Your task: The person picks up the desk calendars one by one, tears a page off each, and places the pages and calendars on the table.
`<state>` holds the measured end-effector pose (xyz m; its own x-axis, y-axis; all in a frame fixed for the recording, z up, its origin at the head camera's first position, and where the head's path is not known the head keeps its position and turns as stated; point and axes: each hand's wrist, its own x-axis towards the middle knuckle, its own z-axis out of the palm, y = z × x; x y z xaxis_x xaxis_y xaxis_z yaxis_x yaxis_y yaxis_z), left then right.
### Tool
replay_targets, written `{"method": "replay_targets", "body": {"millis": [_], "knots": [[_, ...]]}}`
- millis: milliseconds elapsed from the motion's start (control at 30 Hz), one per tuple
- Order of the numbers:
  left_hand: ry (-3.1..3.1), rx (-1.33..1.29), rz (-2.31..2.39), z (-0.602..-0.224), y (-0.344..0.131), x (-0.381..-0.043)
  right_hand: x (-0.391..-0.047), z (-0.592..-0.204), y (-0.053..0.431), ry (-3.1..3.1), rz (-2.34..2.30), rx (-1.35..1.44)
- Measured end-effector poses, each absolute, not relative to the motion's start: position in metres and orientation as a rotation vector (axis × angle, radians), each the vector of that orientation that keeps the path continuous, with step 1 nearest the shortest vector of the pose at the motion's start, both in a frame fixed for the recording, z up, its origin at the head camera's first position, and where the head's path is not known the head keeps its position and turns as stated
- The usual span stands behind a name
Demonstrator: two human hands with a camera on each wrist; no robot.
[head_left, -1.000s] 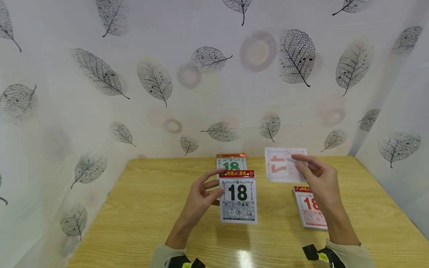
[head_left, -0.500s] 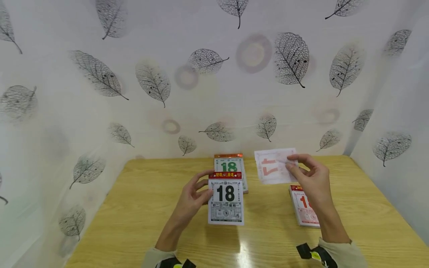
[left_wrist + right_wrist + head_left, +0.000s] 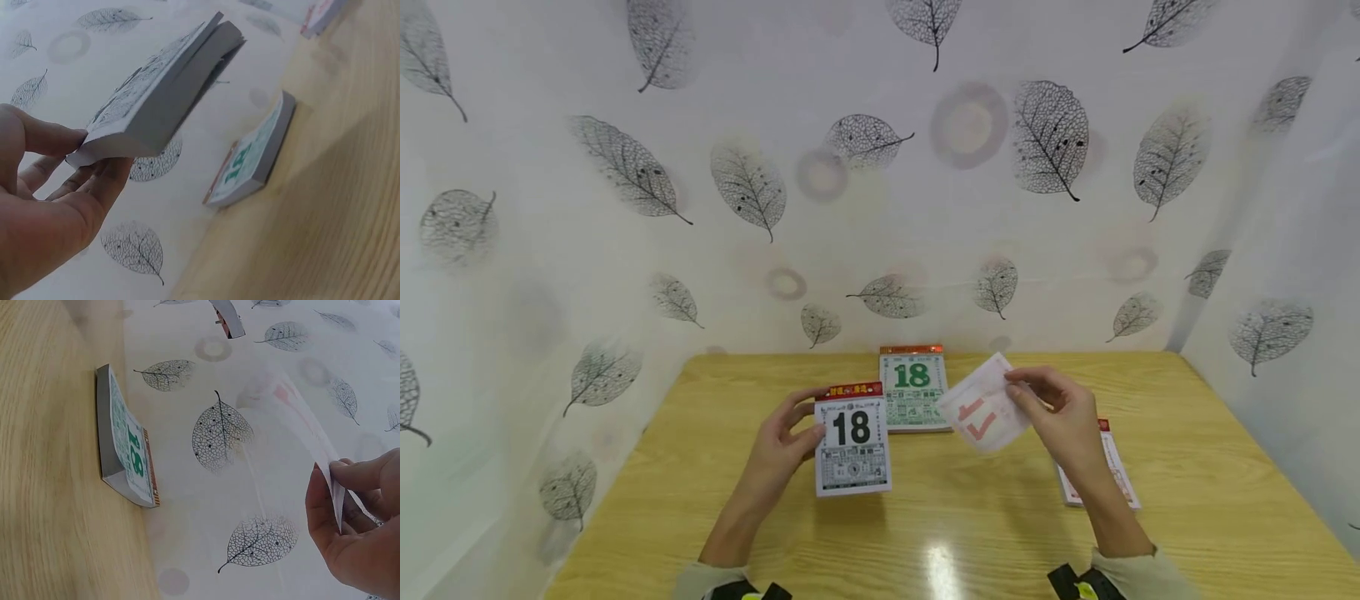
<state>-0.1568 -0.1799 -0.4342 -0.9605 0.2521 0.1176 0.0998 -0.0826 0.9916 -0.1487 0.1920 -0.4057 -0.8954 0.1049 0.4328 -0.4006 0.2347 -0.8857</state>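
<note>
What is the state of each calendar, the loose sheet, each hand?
Black-18 tear-off calendar: raised, tilted.
Green-18 tear-off calendar: on the table, face up.
Red-printed tear-off calendar: on the table, partly hidden.
Sheet with red 17: loose, raised, bent.
Left hand: gripping the black-18 calendar.
Right hand: pinching the sheet.

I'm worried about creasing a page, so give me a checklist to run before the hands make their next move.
1. Left hand grips the black-numbered calendar: ok, pinched at its side.
2. Right hand holds the loose sheet: ok, pinched near its edge.
3. Green-numbered calendar rests on the table, unheld: ok.
4. Third calendar is fully in sight: not ok, the right forearm covers part of it in the head view.
5. Loose sheet is flat: not ok, it bends in the right wrist view.
6. Loose sheet's edges are undamaged: cannot tell, partly covered and blurred.
</note>
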Motion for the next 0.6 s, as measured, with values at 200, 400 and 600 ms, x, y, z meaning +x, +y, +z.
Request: {"method": "replay_targets", "body": {"millis": [200,400,600], "knots": [[2.109,0.301,2.239,-0.438,-0.201,-0.154,-0.149,-0.414,0.176,-2.135,1.715,0.291],[2.113,0.241,2.236,-0.448,-0.214,-0.149,-0.148,-0.421,0.16,-2.139,1.721,0.31],[2.164,0.171,2.198,-0.456,-0.228,-0.148,-0.151,-0.427,0.138,-2.141,1.673,0.358]]}}
